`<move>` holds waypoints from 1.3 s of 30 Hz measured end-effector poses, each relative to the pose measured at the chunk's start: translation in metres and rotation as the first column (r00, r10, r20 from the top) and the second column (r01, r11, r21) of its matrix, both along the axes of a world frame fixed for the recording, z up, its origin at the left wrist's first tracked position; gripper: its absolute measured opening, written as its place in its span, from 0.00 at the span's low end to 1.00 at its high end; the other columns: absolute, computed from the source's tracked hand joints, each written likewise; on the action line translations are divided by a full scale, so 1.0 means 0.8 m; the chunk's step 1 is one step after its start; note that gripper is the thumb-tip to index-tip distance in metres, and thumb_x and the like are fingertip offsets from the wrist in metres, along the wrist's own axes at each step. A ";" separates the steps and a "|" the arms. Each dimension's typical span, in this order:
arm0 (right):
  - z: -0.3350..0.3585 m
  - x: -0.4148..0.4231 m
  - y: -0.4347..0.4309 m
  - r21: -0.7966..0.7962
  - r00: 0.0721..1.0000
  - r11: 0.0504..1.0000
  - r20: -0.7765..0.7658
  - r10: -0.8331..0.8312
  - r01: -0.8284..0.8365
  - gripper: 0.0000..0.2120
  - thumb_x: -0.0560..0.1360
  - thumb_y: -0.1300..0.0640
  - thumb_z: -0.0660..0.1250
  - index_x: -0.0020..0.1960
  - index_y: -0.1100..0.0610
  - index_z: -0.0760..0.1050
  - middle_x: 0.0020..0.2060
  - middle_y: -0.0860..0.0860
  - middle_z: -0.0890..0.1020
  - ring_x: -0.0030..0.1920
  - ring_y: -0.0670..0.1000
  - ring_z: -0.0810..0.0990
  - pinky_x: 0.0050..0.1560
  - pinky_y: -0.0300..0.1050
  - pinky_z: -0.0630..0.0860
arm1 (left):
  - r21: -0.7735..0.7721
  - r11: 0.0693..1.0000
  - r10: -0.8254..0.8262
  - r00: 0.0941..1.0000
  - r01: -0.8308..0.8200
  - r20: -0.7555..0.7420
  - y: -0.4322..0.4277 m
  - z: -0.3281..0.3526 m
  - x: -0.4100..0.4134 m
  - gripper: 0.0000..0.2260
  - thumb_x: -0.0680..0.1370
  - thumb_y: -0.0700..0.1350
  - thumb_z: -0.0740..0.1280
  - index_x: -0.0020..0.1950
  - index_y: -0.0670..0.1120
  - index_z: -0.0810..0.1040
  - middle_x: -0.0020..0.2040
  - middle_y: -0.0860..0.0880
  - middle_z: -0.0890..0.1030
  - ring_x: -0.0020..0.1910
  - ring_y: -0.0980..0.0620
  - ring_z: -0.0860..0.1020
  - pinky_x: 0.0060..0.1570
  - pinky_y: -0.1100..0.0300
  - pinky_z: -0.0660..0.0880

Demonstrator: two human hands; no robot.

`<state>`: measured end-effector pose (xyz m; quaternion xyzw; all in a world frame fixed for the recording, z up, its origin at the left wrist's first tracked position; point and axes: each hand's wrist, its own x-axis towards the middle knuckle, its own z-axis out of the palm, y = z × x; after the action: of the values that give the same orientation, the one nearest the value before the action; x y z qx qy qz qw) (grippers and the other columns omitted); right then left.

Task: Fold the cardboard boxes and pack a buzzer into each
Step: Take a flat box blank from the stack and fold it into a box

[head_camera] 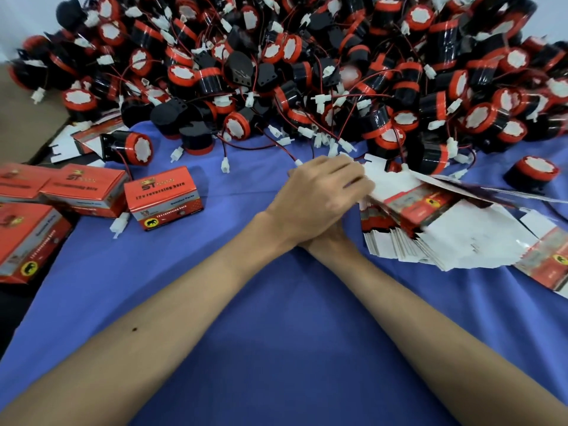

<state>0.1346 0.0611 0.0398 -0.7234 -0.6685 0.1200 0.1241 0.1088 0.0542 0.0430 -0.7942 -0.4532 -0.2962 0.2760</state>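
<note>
– Where are the hands?
– The left hand crosses over the right hand, its blurred fingers on a stack of flat boxes. I cannot tell whether either hand grips anything.
– And the buzzers?
– The buzzers are heaped on the far side of the blue tabletop. Folded boxes sit to the left.

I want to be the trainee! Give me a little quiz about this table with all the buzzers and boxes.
1. True or false: the folded boxes sit left of the left hand.
2. What colour is the cloth under the arms? A green, B blue, C yellow.
3. Fill in: the left hand reaches over to the stack of flat, unfolded ____.

Key: 1 true; 2 B; 3 boxes.
</note>
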 end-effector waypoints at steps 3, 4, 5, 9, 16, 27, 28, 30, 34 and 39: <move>0.000 -0.009 -0.024 -0.010 0.970 0.971 -0.062 0.236 -0.237 0.16 0.74 0.70 0.54 0.49 0.61 0.80 0.44 0.56 0.81 0.45 0.55 0.79 0.52 0.50 0.75 | 0.152 0.988 -0.042 0.996 0.030 0.076 -0.015 -0.002 -0.022 0.07 0.75 0.29 0.66 0.38 0.37 0.80 0.38 0.42 0.81 0.39 0.43 0.81 0.36 0.51 0.77; -0.001 0.004 -0.023 -0.007 0.963 0.973 -0.145 0.226 -0.229 0.14 0.74 0.69 0.57 0.50 0.62 0.79 0.45 0.56 0.81 0.45 0.55 0.79 0.53 0.49 0.75 | 0.177 0.984 -0.037 0.992 0.015 0.120 -0.017 -0.002 -0.032 0.06 0.76 0.30 0.67 0.39 0.36 0.80 0.39 0.40 0.81 0.40 0.42 0.81 0.37 0.50 0.78; -0.011 0.013 -0.023 -0.027 0.973 0.982 -0.140 0.182 -0.188 0.11 0.76 0.67 0.58 0.52 0.62 0.79 0.44 0.54 0.81 0.44 0.52 0.79 0.51 0.44 0.76 | 0.162 0.987 -0.018 0.984 -0.011 0.179 -0.020 -0.003 -0.044 0.04 0.76 0.31 0.68 0.41 0.34 0.80 0.40 0.39 0.81 0.41 0.42 0.81 0.39 0.50 0.78; -0.050 0.057 0.015 0.465 0.912 0.828 -0.096 0.399 -0.313 0.18 0.75 0.48 0.59 0.27 0.51 0.68 0.25 0.41 0.56 0.25 0.39 0.64 0.26 0.26 0.64 | 0.043 0.975 0.188 0.914 -0.217 0.361 -0.031 -0.012 -0.082 0.07 0.75 0.36 0.72 0.51 0.34 0.80 0.46 0.38 0.79 0.44 0.42 0.79 0.39 0.50 0.76; -0.022 0.040 0.007 0.448 0.093 0.597 -0.743 0.662 -0.665 0.43 0.69 0.48 0.70 0.74 0.66 0.54 0.70 0.61 0.66 0.72 0.53 0.66 0.70 0.49 0.67 | -0.089 0.981 0.192 0.874 -0.170 0.446 -0.033 -0.047 -0.125 0.16 0.76 0.34 0.65 0.64 0.41 0.77 0.55 0.43 0.77 0.50 0.49 0.76 0.43 0.55 0.74; 0.047 0.001 0.027 0.368 0.200 0.708 -0.789 0.581 -0.603 0.60 0.62 0.46 0.75 0.78 0.53 0.37 0.74 0.48 0.60 0.74 0.47 0.61 0.73 0.50 0.61 | -0.412 0.882 0.246 0.520 0.231 0.818 -0.045 -0.034 -0.099 0.14 0.66 0.48 0.67 0.48 0.44 0.76 0.43 0.50 0.79 0.46 0.46 0.78 0.43 0.45 0.74; 0.044 0.003 0.031 0.354 0.189 0.708 -0.803 0.565 -0.611 0.59 0.62 0.48 0.75 0.78 0.53 0.38 0.71 0.45 0.64 0.70 0.41 0.65 0.71 0.43 0.64 | -0.370 0.868 0.190 0.468 0.330 0.863 -0.047 -0.033 -0.099 0.19 0.66 0.51 0.67 0.55 0.44 0.76 0.49 0.47 0.80 0.52 0.47 0.78 0.49 0.44 0.74; 0.034 0.010 0.045 0.337 0.146 0.689 -0.828 0.541 -0.642 0.56 0.65 0.51 0.74 0.78 0.53 0.37 0.60 0.35 0.71 0.57 0.28 0.71 0.59 0.28 0.68 | -0.321 0.823 0.139 0.382 0.468 0.914 -0.052 -0.036 -0.094 0.24 0.72 0.58 0.67 0.66 0.52 0.70 0.63 0.52 0.76 0.64 0.58 0.74 0.63 0.56 0.72; 0.026 0.019 0.053 0.263 0.142 0.677 -0.866 0.480 -0.687 0.54 0.66 0.52 0.71 0.78 0.49 0.36 0.68 0.44 0.72 0.68 0.44 0.70 0.71 0.49 0.66 | -0.320 0.790 0.233 0.226 0.524 0.946 -0.060 -0.039 -0.090 0.46 0.64 0.78 0.62 0.70 0.47 0.66 0.70 0.47 0.72 0.71 0.51 0.69 0.72 0.50 0.64; 0.030 0.018 0.053 0.264 0.180 0.677 -0.841 0.511 -0.687 0.52 0.64 0.53 0.68 0.78 0.47 0.39 0.70 0.57 0.65 0.72 0.54 0.64 0.73 0.58 0.61 | -0.278 0.790 0.250 0.128 0.546 0.960 -0.054 -0.036 -0.091 0.43 0.68 0.74 0.63 0.71 0.45 0.65 0.70 0.41 0.71 0.72 0.44 0.68 0.72 0.49 0.64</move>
<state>0.1493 0.1032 0.0642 -0.2398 -0.7208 0.5644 0.3230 0.0363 0.0106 0.0144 -0.4850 -0.4954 -0.6120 -0.3806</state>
